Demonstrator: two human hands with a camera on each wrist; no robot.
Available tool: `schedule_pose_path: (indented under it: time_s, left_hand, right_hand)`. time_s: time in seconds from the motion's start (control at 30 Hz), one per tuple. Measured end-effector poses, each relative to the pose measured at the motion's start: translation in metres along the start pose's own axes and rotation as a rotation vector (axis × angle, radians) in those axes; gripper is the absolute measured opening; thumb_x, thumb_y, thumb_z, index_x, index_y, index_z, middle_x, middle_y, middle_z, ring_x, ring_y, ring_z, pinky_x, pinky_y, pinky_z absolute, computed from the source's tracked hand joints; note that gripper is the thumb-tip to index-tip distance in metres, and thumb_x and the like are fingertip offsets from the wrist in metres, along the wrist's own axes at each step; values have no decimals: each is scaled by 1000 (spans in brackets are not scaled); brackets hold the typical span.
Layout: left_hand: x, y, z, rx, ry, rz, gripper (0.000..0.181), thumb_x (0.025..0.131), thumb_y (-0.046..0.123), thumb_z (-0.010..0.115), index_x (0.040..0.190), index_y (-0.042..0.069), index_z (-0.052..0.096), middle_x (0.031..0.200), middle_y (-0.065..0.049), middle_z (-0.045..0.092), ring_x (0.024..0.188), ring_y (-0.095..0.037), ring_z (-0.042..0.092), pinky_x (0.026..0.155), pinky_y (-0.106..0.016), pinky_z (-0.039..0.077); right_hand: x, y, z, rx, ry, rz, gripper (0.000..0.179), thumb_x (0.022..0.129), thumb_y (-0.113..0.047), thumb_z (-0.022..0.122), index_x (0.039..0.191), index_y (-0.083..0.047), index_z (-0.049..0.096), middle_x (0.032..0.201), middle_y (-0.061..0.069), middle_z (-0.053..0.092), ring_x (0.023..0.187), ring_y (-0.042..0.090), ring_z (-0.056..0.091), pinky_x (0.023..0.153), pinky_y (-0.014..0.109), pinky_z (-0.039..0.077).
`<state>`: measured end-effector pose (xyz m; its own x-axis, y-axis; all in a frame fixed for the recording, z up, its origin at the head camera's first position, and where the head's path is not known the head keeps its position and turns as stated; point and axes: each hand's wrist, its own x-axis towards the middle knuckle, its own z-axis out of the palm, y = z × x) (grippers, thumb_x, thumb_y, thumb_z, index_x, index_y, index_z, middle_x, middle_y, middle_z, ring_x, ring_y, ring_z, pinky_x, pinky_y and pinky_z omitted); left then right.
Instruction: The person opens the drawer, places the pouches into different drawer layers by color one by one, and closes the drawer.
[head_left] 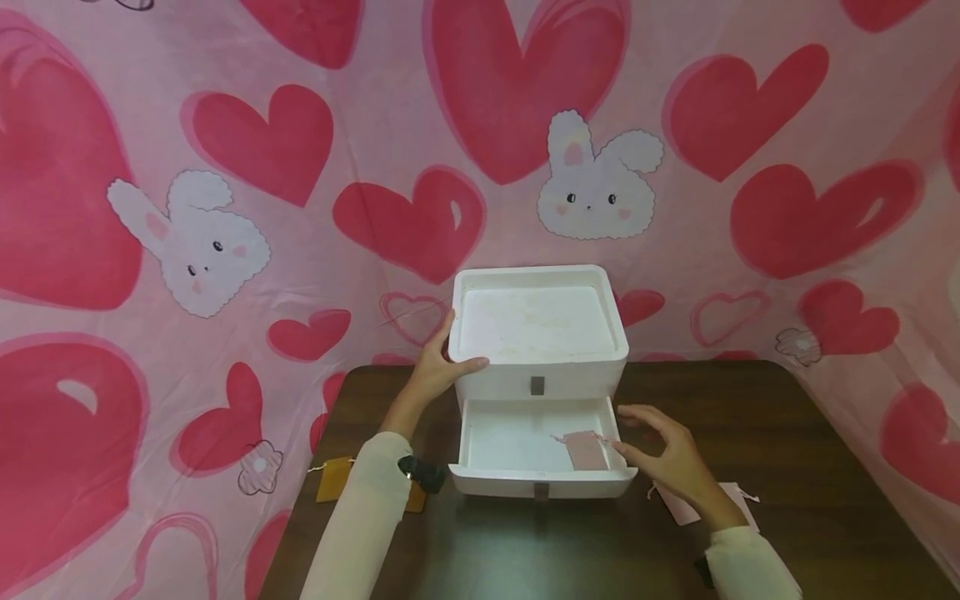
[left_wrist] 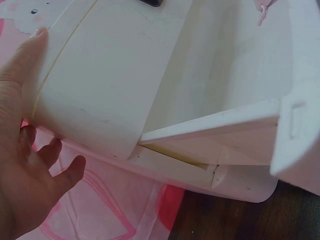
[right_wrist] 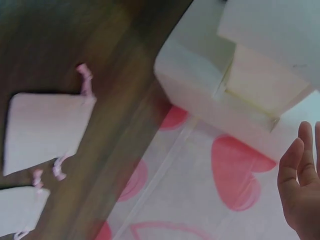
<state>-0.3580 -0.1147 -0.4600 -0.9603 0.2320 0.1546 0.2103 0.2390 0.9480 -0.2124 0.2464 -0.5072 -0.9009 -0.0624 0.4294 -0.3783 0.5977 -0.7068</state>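
A white two-drawer box [head_left: 487, 382] stands on the table with its lower drawer [head_left: 502, 442] pulled out. Inside that drawer, towards the right, lies a small pink drawstring pouch [head_left: 585, 452]. My left hand [head_left: 438, 367] rests on the box's upper left corner, the thumb along the front edge and the fingers at the side; in the left wrist view the other fingers are loosely bent. Beside the drawer's right wall is my right hand [head_left: 671, 454], fingers spread and holding nothing. Whether its fingertips touch the wall I cannot tell.
Pale pink drawstring pouches [right_wrist: 45, 127] lie on the dark wooden table [head_left: 795, 450] to the right. Mustard-yellow pouches [head_left: 333, 481] are at the left, partly behind my left sleeve. Behind the table hangs a pink cloth [head_left: 510, 225] with hearts and rabbits.
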Motion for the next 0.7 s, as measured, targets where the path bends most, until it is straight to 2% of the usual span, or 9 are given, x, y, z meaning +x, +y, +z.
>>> schedule_pose_path:
  time_s: [0.23,0.4,0.5,0.7]
  left_hand:
    - [2,-1,-1,-6,-8,-7,110,83,16,84,165,22,12,167,-7,31,137,-31,47,118,-50,42]
    - [3,-1,-1,1,-25,-20,112,83,15,83,165,20,7,169,-10,27,139,-32,45,118,-51,42]
    - [3,-2,-1,9,-24,-25,111,84,18,84,165,21,9,168,-9,29,138,-32,46,117,-51,44]
    - [3,-3,0,0,1,-1,109,82,19,86,165,24,15,164,-6,35,134,-31,50,116,-50,45]
  right_hand:
    - [-12,18,-10,11,50,-29,55,75,-3,86,127,-9,69,119,-8,68,104,-11,58,84,12,46]
    - [-16,22,-17,-7,65,-24,47,79,-2,83,123,-7,69,118,-3,70,103,-13,57,86,6,43]
    - [-17,24,-20,-10,65,-12,37,82,0,80,118,-5,71,113,-4,72,103,-16,58,88,1,42]
    - [-19,29,-26,-5,79,-18,27,83,4,77,109,-3,74,107,-19,70,102,-20,57,87,1,45]
